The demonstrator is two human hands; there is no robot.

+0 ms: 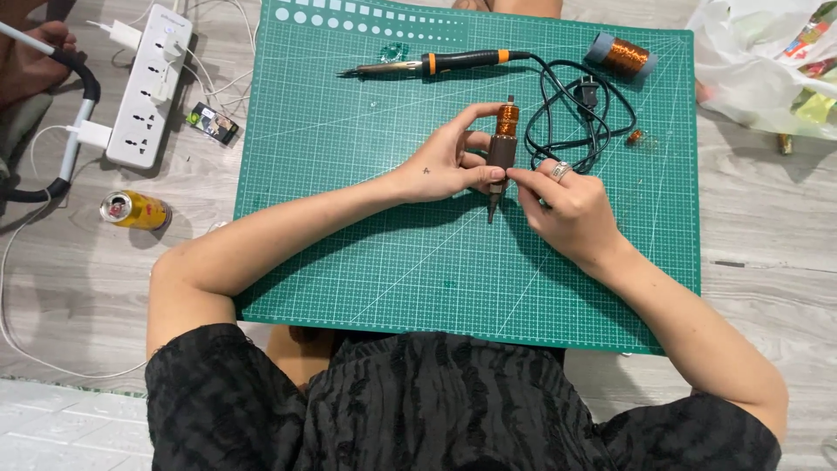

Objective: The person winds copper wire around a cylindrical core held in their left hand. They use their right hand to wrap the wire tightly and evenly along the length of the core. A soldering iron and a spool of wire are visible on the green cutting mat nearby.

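My left hand (pixel 449 161) grips a dark, pen-shaped rod (pixel 500 157) wound with copper wire near its top, holding it upright over the green cutting mat (pixel 349 218). Fingertips of my right hand (pixel 562 205), which wears a ring, pinch the rod's lower part from the right. Both hands touch the rod at the middle of the mat.
A soldering iron (pixel 440 63) with black cord (pixel 571 113) lies at the mat's top. A copper wire spool (pixel 621 56) sits top right, a small copper coil (pixel 636 137) beside the cord. A white power strip (pixel 148 83), a yellow can (pixel 132 209) and a plastic bag (pixel 767 70) lie off the mat.
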